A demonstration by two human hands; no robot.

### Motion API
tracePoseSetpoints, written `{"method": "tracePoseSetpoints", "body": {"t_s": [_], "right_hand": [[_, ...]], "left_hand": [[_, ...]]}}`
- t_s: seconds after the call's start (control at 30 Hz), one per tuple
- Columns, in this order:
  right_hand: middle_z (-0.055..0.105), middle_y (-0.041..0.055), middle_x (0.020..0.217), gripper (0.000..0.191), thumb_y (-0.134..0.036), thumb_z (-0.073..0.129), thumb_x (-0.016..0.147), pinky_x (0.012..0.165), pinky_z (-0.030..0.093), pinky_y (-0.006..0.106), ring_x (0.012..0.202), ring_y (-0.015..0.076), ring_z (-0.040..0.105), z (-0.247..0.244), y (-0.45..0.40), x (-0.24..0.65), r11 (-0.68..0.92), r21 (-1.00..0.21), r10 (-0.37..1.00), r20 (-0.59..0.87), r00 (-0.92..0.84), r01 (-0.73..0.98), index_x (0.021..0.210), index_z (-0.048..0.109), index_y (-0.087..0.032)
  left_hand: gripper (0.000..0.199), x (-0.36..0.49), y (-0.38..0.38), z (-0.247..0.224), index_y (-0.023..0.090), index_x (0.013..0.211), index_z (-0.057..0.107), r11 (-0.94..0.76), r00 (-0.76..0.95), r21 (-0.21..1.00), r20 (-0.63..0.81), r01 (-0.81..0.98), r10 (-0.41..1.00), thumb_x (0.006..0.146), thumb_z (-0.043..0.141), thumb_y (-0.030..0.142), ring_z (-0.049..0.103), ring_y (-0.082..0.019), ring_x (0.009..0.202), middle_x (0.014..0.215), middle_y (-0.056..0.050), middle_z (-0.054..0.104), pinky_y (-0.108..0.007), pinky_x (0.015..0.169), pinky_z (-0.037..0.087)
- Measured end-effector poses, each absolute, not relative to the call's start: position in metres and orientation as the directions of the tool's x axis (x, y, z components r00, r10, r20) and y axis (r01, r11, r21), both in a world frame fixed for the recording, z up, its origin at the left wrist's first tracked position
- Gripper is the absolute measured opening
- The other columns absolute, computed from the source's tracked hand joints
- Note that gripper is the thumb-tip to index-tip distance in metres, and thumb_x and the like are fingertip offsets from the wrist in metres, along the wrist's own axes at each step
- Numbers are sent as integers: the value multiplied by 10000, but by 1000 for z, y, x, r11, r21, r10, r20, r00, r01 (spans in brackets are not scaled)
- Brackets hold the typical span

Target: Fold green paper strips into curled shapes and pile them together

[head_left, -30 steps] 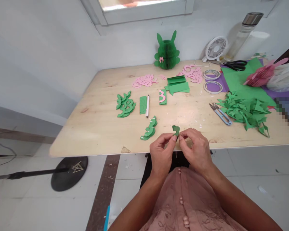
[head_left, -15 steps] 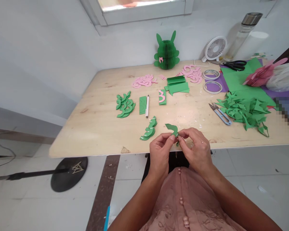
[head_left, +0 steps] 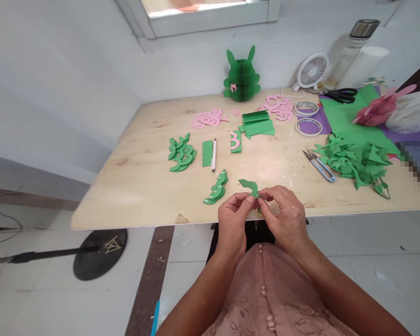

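Just over the table's front edge, a curved green paper cutout (head_left: 250, 185) is pinched between my two hands. My left hand (head_left: 234, 218) is closed on its left side, thumb on top. My right hand (head_left: 285, 212) grips the lower right end with thumb and index finger; the part under the fingertips is hidden. To the left lie overlapping green scalloped paper pieces (head_left: 217, 187) with small white strips on them. Behind those are a white pen (head_left: 214, 155) and a green paper rectangle (head_left: 207, 153). A pink cutout (head_left: 234, 139) rests on another small green card.
Blue thread snips (head_left: 320, 166) lie beside a heap of green scraps (head_left: 362, 161) at right. Two tape rolls (head_left: 308, 127), black scissors (head_left: 341, 95) and a small fan (head_left: 312, 70) sit farther back. A green honeycomb paper figure (head_left: 243, 77) stands against the wall. Another green pile (head_left: 182, 154) lies left.
My hands stay in nearly the same place, still pinching the green cutout. The cutout has turned slightly, its free tip shifting a little left. Nothing else on the table has moved.
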State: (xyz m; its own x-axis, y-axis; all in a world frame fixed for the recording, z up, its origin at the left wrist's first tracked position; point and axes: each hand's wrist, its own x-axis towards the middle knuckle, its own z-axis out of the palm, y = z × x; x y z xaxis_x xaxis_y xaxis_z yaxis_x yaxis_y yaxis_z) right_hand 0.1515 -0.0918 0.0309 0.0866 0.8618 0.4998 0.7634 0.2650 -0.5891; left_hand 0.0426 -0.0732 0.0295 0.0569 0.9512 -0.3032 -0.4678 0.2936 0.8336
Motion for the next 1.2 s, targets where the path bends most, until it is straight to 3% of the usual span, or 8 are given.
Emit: {"method": "tracePoseSetpoints", "body": {"t_s": [0.57,0.83,1.2], "right_hand": [[641,32,754,62,-165,527,823,687,424,316,744,183,576,30,-91,151,248,-574,868,490,84,780,844,578,-195],[660,38,747,79,-151,520,833,677,400,317,742,184,596,30,-93,149,276,-487,818,571,63,829,837,586,-194],[673,31,734,64,-142,547,824,680,399,313,726,175,610,29,-95,148,291,-463,781,621,72,837,816,584,-193]], "left_hand": [[128,42,-71,32,141,671,639,323,65,813,-334,-485,940,641,722,233,587,-114,684,680,-10,632,-256,735,480],[142,42,-73,32,142,673,637,315,56,818,-330,-481,942,642,725,248,589,-124,698,686,-13,624,-266,740,480],[121,44,-75,34,142,672,636,306,58,804,-322,-510,945,653,718,228,592,-112,679,671,2,630,-264,741,474]]}}
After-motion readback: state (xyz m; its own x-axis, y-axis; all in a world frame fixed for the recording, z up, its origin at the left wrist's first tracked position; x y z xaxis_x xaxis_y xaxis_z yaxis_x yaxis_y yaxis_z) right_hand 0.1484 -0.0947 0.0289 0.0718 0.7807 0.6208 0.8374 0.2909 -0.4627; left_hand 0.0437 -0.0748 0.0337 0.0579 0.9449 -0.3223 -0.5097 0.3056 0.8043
